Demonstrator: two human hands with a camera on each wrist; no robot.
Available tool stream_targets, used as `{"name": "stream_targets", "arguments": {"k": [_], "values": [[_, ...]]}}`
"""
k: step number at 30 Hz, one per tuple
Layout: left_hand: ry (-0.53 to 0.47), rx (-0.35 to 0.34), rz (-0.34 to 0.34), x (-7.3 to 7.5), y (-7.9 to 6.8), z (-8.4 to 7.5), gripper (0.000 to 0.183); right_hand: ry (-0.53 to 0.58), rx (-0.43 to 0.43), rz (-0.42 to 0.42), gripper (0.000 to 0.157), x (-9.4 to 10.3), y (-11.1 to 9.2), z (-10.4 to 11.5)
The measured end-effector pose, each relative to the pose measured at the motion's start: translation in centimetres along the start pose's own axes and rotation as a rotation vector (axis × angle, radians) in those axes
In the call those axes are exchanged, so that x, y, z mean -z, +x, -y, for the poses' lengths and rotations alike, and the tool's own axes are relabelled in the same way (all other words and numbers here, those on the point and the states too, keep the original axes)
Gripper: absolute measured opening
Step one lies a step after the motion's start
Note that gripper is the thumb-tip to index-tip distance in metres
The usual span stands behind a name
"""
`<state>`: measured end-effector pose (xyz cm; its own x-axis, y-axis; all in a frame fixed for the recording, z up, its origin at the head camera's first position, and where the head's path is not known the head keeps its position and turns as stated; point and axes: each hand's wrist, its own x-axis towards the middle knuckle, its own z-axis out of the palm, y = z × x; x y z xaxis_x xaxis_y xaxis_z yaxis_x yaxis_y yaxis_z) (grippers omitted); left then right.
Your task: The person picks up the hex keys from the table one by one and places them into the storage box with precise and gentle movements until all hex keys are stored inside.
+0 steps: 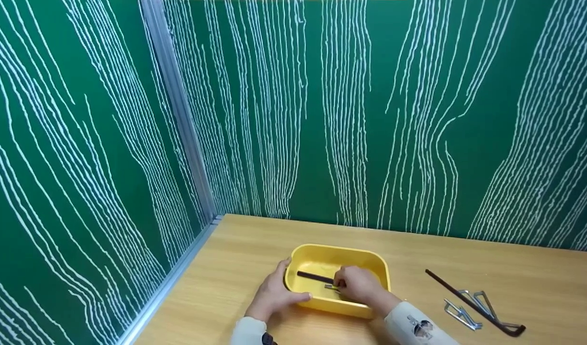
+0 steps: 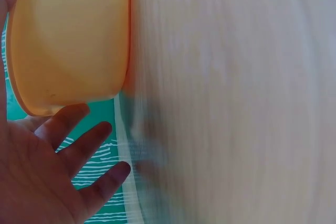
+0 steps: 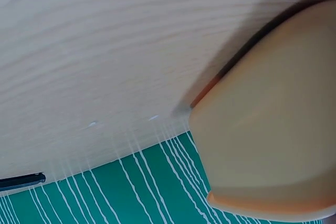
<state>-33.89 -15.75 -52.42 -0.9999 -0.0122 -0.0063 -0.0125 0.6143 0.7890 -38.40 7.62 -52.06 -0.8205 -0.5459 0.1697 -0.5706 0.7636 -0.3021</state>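
Note:
A yellow plastic tub [image 1: 341, 249] sits on the wooden table. My left hand [image 1: 272, 294] braces its left end, the thumb along the near rim. In the left wrist view, the fingers [image 2: 100, 182] are straight and spread, one touching the tub [image 2: 73, 35]. My right hand [image 1: 360, 285] reaches inside, its fingers curled over the right end of a dark straight rod [image 1: 315, 277]. A small silver piece [image 1: 329, 286] shows beside those fingers, partly covered. The right wrist view shows the tub [image 3: 262, 129], but not the right hand.
Right of the tub lie a long dark bar [image 1: 466, 299] with a bent end and several silver bent metal pieces [image 1: 458, 316]. Green walls [image 1: 346, 120] with white wavy lines stand behind and to the left, meeting at a grey corner post [image 1: 183, 96].

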Motion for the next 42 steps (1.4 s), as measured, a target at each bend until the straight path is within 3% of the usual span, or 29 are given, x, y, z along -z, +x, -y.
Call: {"name": "stream_targets", "arguments": {"k": [9, 15, 21, 27, 37, 42], "values": [[-0.008, 0.017, 0.005, 0.1, -0.1, -0.1, 0.107, 0.022, 0.0, -0.007, 0.004, 0.0, 0.0, 0.1], [0.015, -0.024, -0.006, 0.2, -0.1, -0.2, 0.106, 0.029, -0.002, -0.051, 0.005, 0.0, -0.1, 0.0], [0.008, -0.03, 0.004, 0.2, -0.2, -0.1, 0.106, 0.078, -0.045, -0.04, 0.005, 0.1, 0.0, 0.2], [0.02, -0.031, 0.002, 0.1, -0.1, 0.2, 0.107, 0.063, -0.052, -0.094, 0.018, 0.2, -0.3, 0.4], [0.006, -0.005, 0.0, 0.0, -0.1, 0.1, 0.107, 0.15, -0.106, -0.067, 0.023, 1.1, -0.3, 0.6], [0.011, -0.043, -0.004, 0.0, -0.1, 0.3, 0.105, 0.172, -0.111, -0.076, 0.026, 1.6, -0.4, 0.8]]}}
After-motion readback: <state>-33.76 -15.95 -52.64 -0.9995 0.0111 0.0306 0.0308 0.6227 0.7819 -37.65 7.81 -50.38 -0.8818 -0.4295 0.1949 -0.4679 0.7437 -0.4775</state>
